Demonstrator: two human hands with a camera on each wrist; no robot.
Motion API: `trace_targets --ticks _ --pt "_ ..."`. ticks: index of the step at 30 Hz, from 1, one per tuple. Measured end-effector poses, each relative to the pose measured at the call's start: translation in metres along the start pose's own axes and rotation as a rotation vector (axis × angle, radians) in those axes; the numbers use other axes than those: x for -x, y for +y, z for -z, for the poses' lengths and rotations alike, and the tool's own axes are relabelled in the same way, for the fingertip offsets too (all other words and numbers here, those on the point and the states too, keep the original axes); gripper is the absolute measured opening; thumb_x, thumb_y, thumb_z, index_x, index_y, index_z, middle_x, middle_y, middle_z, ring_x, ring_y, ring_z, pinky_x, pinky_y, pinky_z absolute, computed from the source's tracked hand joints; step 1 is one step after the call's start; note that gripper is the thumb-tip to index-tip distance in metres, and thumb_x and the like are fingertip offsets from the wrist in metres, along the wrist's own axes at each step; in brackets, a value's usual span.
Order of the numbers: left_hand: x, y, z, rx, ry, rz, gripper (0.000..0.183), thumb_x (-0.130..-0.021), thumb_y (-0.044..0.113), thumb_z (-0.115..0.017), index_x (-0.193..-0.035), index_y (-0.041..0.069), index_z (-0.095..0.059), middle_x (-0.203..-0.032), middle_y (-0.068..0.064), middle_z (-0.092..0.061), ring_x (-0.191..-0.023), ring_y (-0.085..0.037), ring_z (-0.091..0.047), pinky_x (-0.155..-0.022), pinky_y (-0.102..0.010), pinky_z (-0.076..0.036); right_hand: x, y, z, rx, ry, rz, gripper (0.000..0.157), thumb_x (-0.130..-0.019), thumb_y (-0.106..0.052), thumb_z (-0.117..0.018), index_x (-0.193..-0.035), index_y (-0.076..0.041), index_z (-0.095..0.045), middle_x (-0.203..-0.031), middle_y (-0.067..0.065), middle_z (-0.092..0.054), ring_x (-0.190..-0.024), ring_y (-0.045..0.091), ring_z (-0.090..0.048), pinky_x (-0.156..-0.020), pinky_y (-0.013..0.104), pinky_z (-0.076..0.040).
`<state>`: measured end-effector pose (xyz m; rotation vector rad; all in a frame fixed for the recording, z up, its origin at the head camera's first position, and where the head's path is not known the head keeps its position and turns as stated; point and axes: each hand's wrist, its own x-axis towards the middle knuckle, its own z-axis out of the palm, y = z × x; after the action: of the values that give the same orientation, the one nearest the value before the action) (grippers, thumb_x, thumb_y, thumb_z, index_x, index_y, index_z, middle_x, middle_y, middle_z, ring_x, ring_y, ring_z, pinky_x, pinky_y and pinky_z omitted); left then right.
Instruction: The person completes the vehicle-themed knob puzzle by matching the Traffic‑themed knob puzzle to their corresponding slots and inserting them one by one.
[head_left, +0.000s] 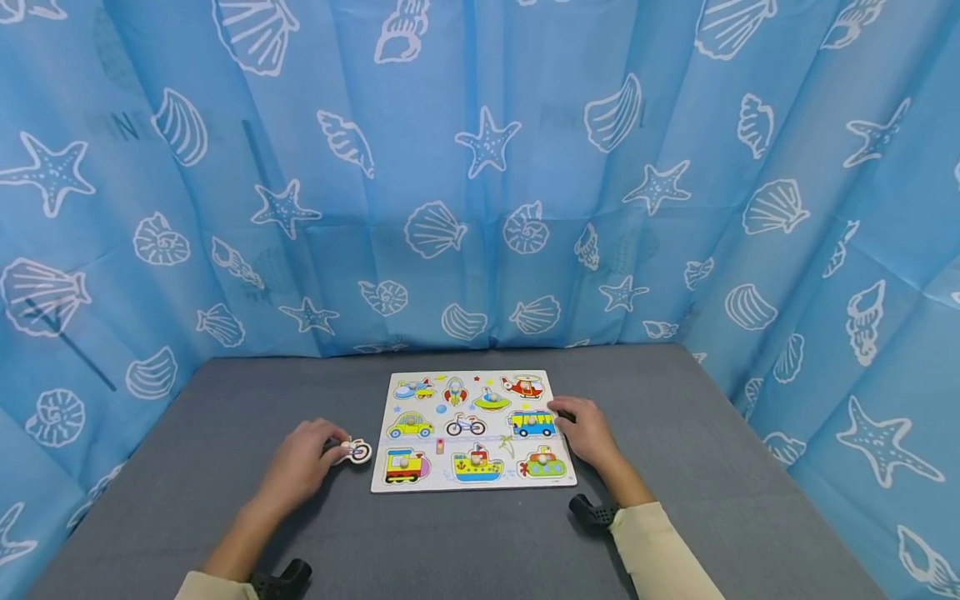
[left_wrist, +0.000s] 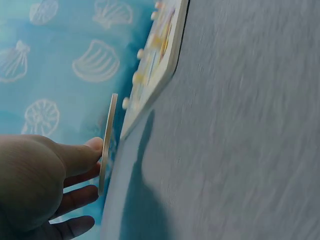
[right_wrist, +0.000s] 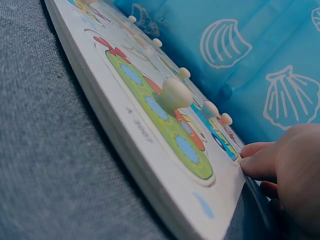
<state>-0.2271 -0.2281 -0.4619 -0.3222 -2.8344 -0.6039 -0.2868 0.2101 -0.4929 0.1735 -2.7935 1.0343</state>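
Note:
My left hand pinches a bicycle puzzle piece between thumb and fingers, left of the board. A printed wheel shows on the piece; the hand hides the rest. In the left wrist view, the thin wooden piece is seen edge-on, raised above the table. A white wooden puzzle board with vehicle pictures lies flat in the middle. My right hand grips its right edge near the blue bus. In the right wrist view, thumb and index finger are right at that edge, with other fingers lower beside it.
On the board, knobbed pieces include a green submarine, a yellow car and a ship. The bicycle picture at its centre shows no knob. A blue shell-patterned curtain hangs behind the grey table.

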Motion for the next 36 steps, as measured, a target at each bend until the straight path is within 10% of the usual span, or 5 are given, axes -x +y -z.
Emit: trace_targets --ticks 36 --pt "-0.052 0.089 -0.056 0.088 -0.031 -0.097 0.009 -0.084 0.026 -0.077 -0.09 0.02 -0.074 -0.092 0.009 -0.063 -0.093 -0.015 -0.054 -0.083 -0.038 -0.047 0.001 -0.003 0.002 -0.014 -0.003 0.009 0.03 -0.093 -0.001 -0.062 -0.123 0.0 -0.065 -0.133 0.017 -0.057 -0.129 0.038 -0.042 -0.106 0.057 -0.031"
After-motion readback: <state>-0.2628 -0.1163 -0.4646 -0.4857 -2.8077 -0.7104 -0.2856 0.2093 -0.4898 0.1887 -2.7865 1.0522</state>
